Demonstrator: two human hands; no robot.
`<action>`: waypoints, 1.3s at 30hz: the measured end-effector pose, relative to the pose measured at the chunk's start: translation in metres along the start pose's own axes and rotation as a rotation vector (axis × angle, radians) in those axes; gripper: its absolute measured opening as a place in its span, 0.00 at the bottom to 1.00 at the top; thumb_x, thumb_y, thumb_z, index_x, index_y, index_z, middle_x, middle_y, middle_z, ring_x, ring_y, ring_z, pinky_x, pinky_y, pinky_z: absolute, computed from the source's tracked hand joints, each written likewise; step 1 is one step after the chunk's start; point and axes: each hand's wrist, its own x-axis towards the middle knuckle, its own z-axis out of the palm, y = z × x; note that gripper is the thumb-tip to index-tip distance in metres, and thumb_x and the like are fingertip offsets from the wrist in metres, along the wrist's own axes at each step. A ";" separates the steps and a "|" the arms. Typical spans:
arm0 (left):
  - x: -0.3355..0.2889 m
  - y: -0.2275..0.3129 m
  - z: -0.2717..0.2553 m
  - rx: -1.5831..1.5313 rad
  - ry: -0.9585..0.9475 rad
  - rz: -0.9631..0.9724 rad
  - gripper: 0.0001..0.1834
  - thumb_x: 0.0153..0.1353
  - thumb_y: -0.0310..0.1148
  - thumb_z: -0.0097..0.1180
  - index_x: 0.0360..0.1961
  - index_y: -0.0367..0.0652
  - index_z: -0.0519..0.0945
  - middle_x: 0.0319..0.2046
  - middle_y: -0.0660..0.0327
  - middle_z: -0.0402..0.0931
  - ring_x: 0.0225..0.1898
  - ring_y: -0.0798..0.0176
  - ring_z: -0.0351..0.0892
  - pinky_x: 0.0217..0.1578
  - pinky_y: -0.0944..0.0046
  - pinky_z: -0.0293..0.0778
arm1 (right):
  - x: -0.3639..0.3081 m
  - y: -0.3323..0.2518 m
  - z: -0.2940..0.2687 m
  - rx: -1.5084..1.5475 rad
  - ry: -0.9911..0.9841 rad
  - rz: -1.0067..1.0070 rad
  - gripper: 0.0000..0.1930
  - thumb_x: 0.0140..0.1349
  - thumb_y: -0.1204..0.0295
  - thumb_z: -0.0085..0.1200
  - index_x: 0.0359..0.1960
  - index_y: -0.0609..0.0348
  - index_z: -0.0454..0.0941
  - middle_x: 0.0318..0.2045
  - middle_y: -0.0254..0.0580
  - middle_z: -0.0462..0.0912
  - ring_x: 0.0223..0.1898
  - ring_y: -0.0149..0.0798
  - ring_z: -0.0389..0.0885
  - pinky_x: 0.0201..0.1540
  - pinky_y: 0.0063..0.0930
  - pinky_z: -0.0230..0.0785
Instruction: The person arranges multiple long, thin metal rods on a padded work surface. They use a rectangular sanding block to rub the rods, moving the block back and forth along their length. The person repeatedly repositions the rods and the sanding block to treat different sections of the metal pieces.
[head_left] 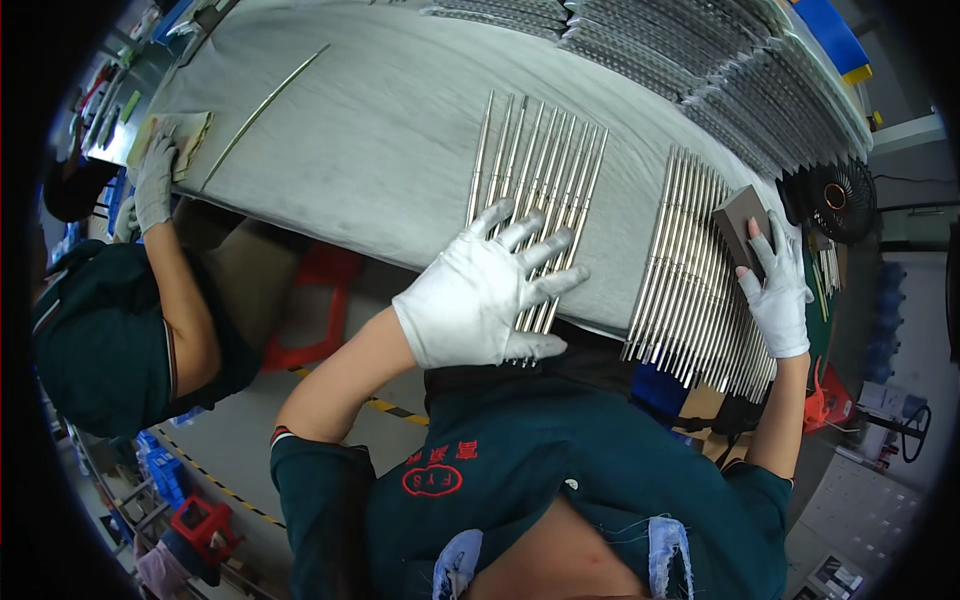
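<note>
Two rod rows [543, 185] [690, 270] overhang the table edge [320, 231] with room between them.

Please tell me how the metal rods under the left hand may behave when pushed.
The metal rods look slim and round, so they would probably roll. Straight along their length, they seem stiff. Their shiny surface may be slippery.

The left glove [475, 295] is white, smudged grey at the fingers; the right glove [779, 298] is white too. Silver rods [685, 270] shine against a pale grey-green cloth [370, 150]. The block [734, 222] is grey-brown. The shirt [520, 450] is dark green with a red emblem [432, 481]. Floor tape [398, 411] is striped yellow and black; a stool [335, 268] is red, a fan [850, 190] black with an orange hub ring.
</note>
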 end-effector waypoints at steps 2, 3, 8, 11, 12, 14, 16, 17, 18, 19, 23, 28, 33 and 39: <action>-0.008 -0.011 -0.011 0.005 0.193 -0.106 0.35 0.66 0.55 0.55 0.68 0.47 0.71 0.67 0.45 0.68 0.69 0.35 0.65 0.73 0.38 0.51 | -0.009 0.003 0.002 0.000 0.009 0.011 0.35 0.60 0.68 0.62 0.71 0.41 0.68 0.72 0.52 0.62 0.71 0.66 0.59 0.74 0.53 0.53; -0.014 -0.021 -0.010 0.061 0.306 -0.188 0.32 0.68 0.50 0.55 0.68 0.45 0.70 0.67 0.45 0.69 0.69 0.36 0.65 0.73 0.40 0.53 | -0.014 0.004 0.002 -0.002 0.011 0.018 0.35 0.60 0.68 0.62 0.72 0.41 0.68 0.72 0.52 0.62 0.72 0.66 0.58 0.74 0.53 0.53; -0.036 -0.056 -0.002 0.299 0.211 -0.384 0.23 0.69 0.38 0.54 0.63 0.42 0.75 0.64 0.50 0.73 0.68 0.42 0.68 0.72 0.44 0.57 | -0.029 0.023 0.015 -0.029 0.024 0.041 0.35 0.62 0.64 0.62 0.73 0.39 0.66 0.73 0.52 0.62 0.70 0.66 0.63 0.74 0.52 0.54; -0.035 -0.051 0.003 0.240 0.238 -0.344 0.21 0.68 0.37 0.55 0.60 0.42 0.78 0.65 0.53 0.73 0.67 0.44 0.69 0.71 0.44 0.57 | -0.024 0.009 0.010 -0.043 -0.105 0.066 0.36 0.62 0.60 0.62 0.73 0.35 0.65 0.73 0.50 0.63 0.70 0.65 0.64 0.72 0.55 0.56; -0.035 -0.051 0.004 0.248 0.236 -0.341 0.22 0.67 0.36 0.56 0.61 0.42 0.77 0.64 0.53 0.73 0.67 0.44 0.69 0.71 0.44 0.57 | -0.024 0.000 0.006 0.022 -0.191 0.197 0.35 0.61 0.57 0.62 0.72 0.31 0.67 0.73 0.47 0.64 0.69 0.66 0.64 0.69 0.60 0.59; -0.034 -0.051 0.002 0.269 0.235 -0.307 0.22 0.67 0.35 0.56 0.61 0.43 0.77 0.64 0.53 0.74 0.66 0.44 0.70 0.71 0.44 0.58 | -0.024 0.008 0.009 0.045 -0.176 0.192 0.34 0.61 0.57 0.62 0.72 0.30 0.68 0.73 0.45 0.64 0.69 0.68 0.64 0.68 0.62 0.61; -0.037 -0.048 0.001 0.234 0.273 -0.318 0.22 0.67 0.34 0.55 0.62 0.43 0.76 0.64 0.53 0.74 0.66 0.44 0.71 0.70 0.44 0.59 | -0.024 0.006 0.007 0.039 -0.149 0.171 0.34 0.61 0.58 0.62 0.71 0.29 0.69 0.73 0.45 0.64 0.69 0.69 0.65 0.67 0.62 0.61; -0.041 -0.042 0.002 0.190 0.309 -0.347 0.22 0.68 0.33 0.55 0.62 0.43 0.76 0.63 0.52 0.74 0.65 0.44 0.71 0.70 0.44 0.59 | -0.022 -0.006 0.000 0.024 -0.129 0.152 0.33 0.61 0.58 0.63 0.71 0.29 0.70 0.73 0.45 0.64 0.68 0.70 0.65 0.67 0.62 0.61; -0.045 -0.038 0.003 0.146 0.345 -0.377 0.22 0.68 0.33 0.54 0.63 0.43 0.76 0.63 0.52 0.74 0.65 0.43 0.71 0.70 0.43 0.60 | -0.020 -0.019 -0.007 0.010 -0.110 0.132 0.33 0.61 0.59 0.63 0.70 0.29 0.70 0.73 0.45 0.64 0.68 0.70 0.65 0.67 0.62 0.61; -0.051 -0.034 0.005 0.150 0.330 -0.385 0.22 0.68 0.32 0.54 0.63 0.43 0.76 0.63 0.52 0.74 0.65 0.43 0.71 0.70 0.44 0.60 | -0.020 -0.036 -0.016 0.078 -0.055 0.056 0.33 0.59 0.62 0.65 0.69 0.34 0.73 0.73 0.46 0.65 0.67 0.70 0.66 0.67 0.61 0.61; -0.055 -0.035 0.007 0.212 0.286 -0.373 0.22 0.67 0.31 0.54 0.63 0.43 0.76 0.63 0.52 0.74 0.66 0.43 0.71 0.71 0.44 0.59 | -0.008 -0.109 -0.031 0.284 -0.028 -0.299 0.29 0.55 0.65 0.66 0.62 0.43 0.78 0.67 0.65 0.67 0.67 0.62 0.68 0.73 0.61 0.51; -0.039 -0.053 0.001 0.198 0.220 -0.283 0.21 0.68 0.39 0.53 0.59 0.43 0.80 0.66 0.55 0.73 0.69 0.46 0.67 0.73 0.44 0.53 | 0.010 -0.153 -0.023 0.154 -0.131 -0.453 0.26 0.60 0.63 0.64 0.62 0.33 0.79 0.65 0.66 0.68 0.65 0.56 0.71 0.74 0.62 0.47; -0.040 -0.054 0.003 0.211 0.200 -0.287 0.21 0.67 0.39 0.54 0.59 0.44 0.80 0.67 0.58 0.72 0.70 0.46 0.66 0.73 0.43 0.53 | 0.028 -0.179 -0.022 0.193 -0.091 -0.503 0.24 0.59 0.63 0.64 0.60 0.31 0.80 0.64 0.63 0.70 0.63 0.56 0.73 0.70 0.62 0.54; -0.040 -0.052 0.005 0.213 0.244 -0.284 0.21 0.66 0.38 0.55 0.58 0.43 0.80 0.66 0.57 0.73 0.69 0.46 0.68 0.72 0.43 0.54 | 0.039 -0.184 -0.029 0.229 -0.070 -0.558 0.26 0.58 0.63 0.65 0.61 0.32 0.79 0.64 0.62 0.71 0.62 0.56 0.74 0.70 0.64 0.54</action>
